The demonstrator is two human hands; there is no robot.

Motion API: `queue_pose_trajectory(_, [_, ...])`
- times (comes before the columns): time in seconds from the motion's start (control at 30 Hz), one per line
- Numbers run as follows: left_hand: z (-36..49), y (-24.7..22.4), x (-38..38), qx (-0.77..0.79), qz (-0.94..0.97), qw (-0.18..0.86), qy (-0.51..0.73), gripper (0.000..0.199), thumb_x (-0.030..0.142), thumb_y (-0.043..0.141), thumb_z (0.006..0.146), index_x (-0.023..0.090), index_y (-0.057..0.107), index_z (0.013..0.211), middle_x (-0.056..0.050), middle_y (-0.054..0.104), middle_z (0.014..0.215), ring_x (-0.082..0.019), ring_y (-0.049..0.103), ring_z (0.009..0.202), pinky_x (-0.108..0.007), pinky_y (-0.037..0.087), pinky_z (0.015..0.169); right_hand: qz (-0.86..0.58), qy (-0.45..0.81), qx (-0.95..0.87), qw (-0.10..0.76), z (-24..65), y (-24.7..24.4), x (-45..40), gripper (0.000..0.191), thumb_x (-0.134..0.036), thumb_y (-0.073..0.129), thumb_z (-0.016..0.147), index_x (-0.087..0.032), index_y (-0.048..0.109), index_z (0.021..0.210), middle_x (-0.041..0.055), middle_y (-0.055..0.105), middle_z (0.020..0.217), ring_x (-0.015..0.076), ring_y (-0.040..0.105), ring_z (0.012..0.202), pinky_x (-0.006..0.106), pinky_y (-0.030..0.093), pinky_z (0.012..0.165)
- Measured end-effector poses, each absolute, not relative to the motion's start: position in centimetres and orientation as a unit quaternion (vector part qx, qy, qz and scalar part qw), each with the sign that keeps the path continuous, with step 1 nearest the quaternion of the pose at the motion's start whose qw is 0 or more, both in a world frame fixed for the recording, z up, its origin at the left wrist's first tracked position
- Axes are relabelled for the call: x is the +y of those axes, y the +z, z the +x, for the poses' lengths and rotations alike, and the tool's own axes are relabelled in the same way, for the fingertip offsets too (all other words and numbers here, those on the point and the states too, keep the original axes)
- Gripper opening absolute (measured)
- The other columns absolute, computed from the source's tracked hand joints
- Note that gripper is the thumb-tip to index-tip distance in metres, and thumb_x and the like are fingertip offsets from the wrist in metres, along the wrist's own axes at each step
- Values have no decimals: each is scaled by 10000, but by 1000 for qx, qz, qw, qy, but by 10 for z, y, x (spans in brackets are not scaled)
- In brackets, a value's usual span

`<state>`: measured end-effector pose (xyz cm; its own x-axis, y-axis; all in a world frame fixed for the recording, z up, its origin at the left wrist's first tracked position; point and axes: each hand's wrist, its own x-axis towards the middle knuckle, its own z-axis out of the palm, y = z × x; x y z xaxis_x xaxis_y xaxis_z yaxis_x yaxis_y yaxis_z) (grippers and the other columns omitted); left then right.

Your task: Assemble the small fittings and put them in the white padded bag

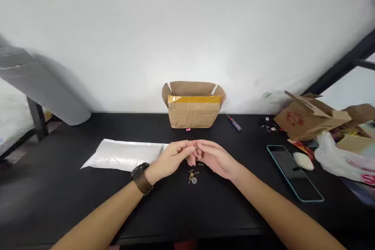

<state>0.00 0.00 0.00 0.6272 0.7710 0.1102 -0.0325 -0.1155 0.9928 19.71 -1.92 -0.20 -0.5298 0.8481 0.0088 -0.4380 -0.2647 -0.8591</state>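
Note:
My left hand [173,158] and my right hand [216,157] meet over the middle of the black table. Both are closed, thumbs and fingertips pressed together around something small that I cannot make out. On the tabletop just below them lie a round silver disc [194,180], a small brass-coloured piece [191,176] and several tiny screw-like bits [197,172]. Behind my left wrist, which wears a watch with a brown strap [143,183], a white plastic mailer bag [123,155] lies flat.
An open cardboard box [193,113] stands against the wall. To its right lies a screwdriver [234,124]. Farther right are a phone [294,174], a white computer mouse [303,161], another open box [304,119] and a plastic bag [342,158]. A grey roll [43,86] leans at the left.

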Motion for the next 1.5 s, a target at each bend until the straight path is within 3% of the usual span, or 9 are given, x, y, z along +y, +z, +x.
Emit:
queue_pose_trajectory(0.2, [1, -2, 3, 290, 660, 604, 340, 337, 398, 546, 1035, 118, 700, 929, -34, 687, 740, -121, 617, 663, -255, 512, 691, -260, 749, -440, 422, 200, 0, -19, 213, -320, 623, 1002, -174, 746, 1095, 43, 603, 861, 194, 586, 830, 400, 448, 875])
queue_pose_trajectory(0.43, [4, 6, -6, 258, 658, 621, 339, 372, 377, 531, 1041, 128, 685, 812, -44, 682, 726, -145, 636, 709, -287, 527, 766, -216, 788, -402, 412, 197, 0, -21, 228, -346, 668, 977, -173, 690, 830, -19, 482, 697, 190, 619, 768, 371, 481, 816])
queue_pose_trajectory(0.67, [3, 7, -4, 249, 676, 603, 343, 392, 377, 529, 1038, 134, 686, 773, -62, 690, 766, -180, 660, 802, -313, 518, 823, -224, 792, -405, 398, 196, 3, -23, 338, -341, 645, 991, -168, 579, 708, 17, 533, 762, 206, 621, 803, 385, 462, 842])
queue_pose_trajectory(0.9, [4, 4, -1, 259, 657, 623, 336, 359, 398, 522, 1042, 130, 718, 906, -40, 666, 707, -167, 638, 734, -317, 521, 804, -205, 785, -407, 420, 192, 2, -23, 374, -335, 574, 1025, -181, 538, 687, 33, 566, 774, 201, 609, 777, 372, 448, 828])
queue_pose_trajectory(1.2, [6, 9, -3, 277, 649, 626, 331, 363, 378, 507, 1049, 118, 700, 886, -49, 675, 737, -144, 622, 693, -290, 522, 753, -225, 756, -441, 428, 194, 5, -21, 330, -320, 561, 1025, -179, 597, 729, 30, 577, 749, 213, 622, 763, 400, 452, 839])
queue_pose_trajectory(1.4, [6, 6, -3, 275, 637, 641, 329, 362, 397, 492, 1056, 116, 713, 1000, -49, 674, 753, -144, 632, 695, -285, 522, 727, -238, 745, -438, 442, 196, 1, -18, 194, -333, 625, 993, -172, 734, 1000, -20, 501, 704, 212, 644, 721, 427, 477, 843])
queue_pose_trajectory(1.5, [5, 4, -3, 271, 635, 643, 330, 362, 401, 496, 1055, 115, 714, 1008, -48, 674, 754, -141, 633, 692, -281, 522, 723, -237, 743, -447, 438, 196, 1, -18, 217, -349, 630, 990, -169, 747, 1013, -16, 514, 709, 212, 648, 727, 434, 483, 853])
